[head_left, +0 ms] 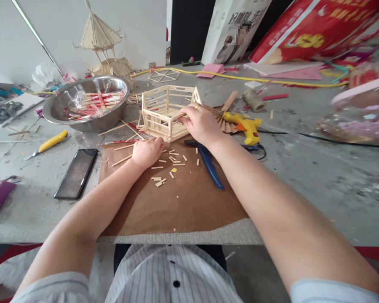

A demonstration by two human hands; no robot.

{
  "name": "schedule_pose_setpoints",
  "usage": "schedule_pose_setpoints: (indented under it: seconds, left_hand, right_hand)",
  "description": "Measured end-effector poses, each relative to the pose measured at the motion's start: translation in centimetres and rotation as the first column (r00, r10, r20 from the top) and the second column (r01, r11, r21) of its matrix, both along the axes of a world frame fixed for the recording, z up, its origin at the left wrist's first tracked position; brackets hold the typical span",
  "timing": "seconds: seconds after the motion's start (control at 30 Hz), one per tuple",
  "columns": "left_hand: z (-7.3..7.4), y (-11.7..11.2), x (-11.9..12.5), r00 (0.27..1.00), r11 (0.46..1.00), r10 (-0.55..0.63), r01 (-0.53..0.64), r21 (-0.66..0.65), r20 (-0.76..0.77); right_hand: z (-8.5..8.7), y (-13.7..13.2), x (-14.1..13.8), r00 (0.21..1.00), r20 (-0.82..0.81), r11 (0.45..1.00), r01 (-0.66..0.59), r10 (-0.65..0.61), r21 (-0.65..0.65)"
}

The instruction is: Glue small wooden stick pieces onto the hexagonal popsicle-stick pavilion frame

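A six-sided railing model (156,115) made of thin wooden sticks stands in front of me at the back edge of a brown sheet. My left hand (148,152) is closed at its lower front corner, the fingertips partly hidden. Between the thumb and fingers of my right hand (199,123) is a thin wooden stick (179,117), held near the top of the front post. Whether the stick touches the post I cannot tell. Cut stick pieces (174,160) lie below the hands, and blue-handled pliers (210,164) rest under my right wrist.
A steel bowl (91,122) of sticks stands left, before a stick pagoda (104,42). A yellow utility knife (52,142) and a phone (76,173) lie left. A yellow glue gun (248,126) with a black cable and a twine spool (253,100) sit right of my hand.
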State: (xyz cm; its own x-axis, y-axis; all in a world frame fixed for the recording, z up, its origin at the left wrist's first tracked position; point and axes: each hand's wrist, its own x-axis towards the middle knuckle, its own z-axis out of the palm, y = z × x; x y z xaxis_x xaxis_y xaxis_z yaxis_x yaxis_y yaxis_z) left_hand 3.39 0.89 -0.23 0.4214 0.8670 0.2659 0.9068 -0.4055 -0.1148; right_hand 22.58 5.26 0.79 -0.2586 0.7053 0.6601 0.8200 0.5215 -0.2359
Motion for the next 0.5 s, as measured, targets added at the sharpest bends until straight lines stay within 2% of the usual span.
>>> schedule_pose_setpoints:
  seconds: [0.2, 0.3, 0.4, 0.5]
  left_hand:
    - [0.3, -0.4, -0.9, 0.999, 0.999, 0.023, -0.024, 0.025, 0.023]
    - [1.6, 0.0, -2.3, 0.995, 0.997, 0.038, -0.045, 0.066, 0.093]
    - [3.4, 1.0, -4.3, 0.969, 0.976, 0.148, -0.176, 0.126, 0.199]
    - [4.6, 2.1, -6.4, 0.947, 0.959, 0.259, -0.276, 0.068, 0.191]
  right_hand:
    - [-0.6, 0.7, 0.3, 1.000, -0.024, 0.998, -0.011, 0.013, 0.057]
    - [-0.9, 1.1, 0.7, 0.999, -0.039, 0.997, -0.022, 0.025, 0.069]
    - [-1.1, 1.4, 1.2, 0.998, -0.050, 0.998, -0.021, 0.024, 0.065]
    - [-1.4, 1.7, 1.7, 0.999, -0.049, 0.999, -0.014, 0.016, 0.046]
